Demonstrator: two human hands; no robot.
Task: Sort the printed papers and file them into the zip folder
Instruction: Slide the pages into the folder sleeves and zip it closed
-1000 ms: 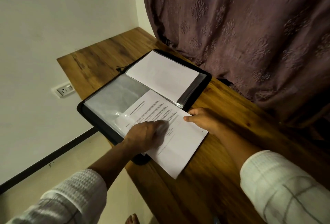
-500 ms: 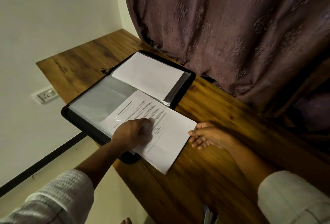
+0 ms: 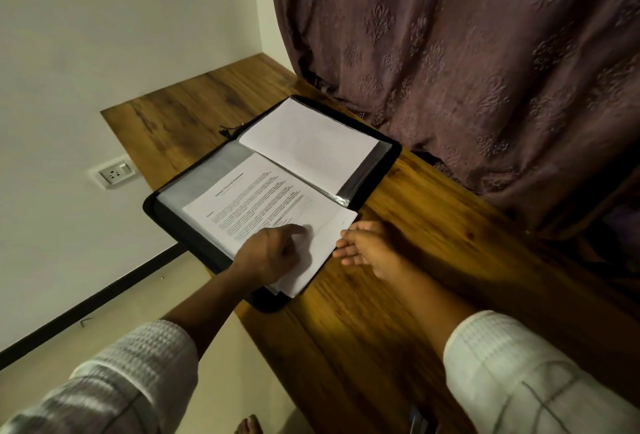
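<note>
While left hand (image 3: 273, 255) rests on printed paper (image 3: 263, 198), grip cannot be told | right hand (image 3: 367, 246) spread | print unreadable

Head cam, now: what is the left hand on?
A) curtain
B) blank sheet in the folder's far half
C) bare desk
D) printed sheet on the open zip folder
D: the left hand rests on the printed sheet lying on the open zip folder. The right hand lies on the desk at the sheet's edge.
</note>
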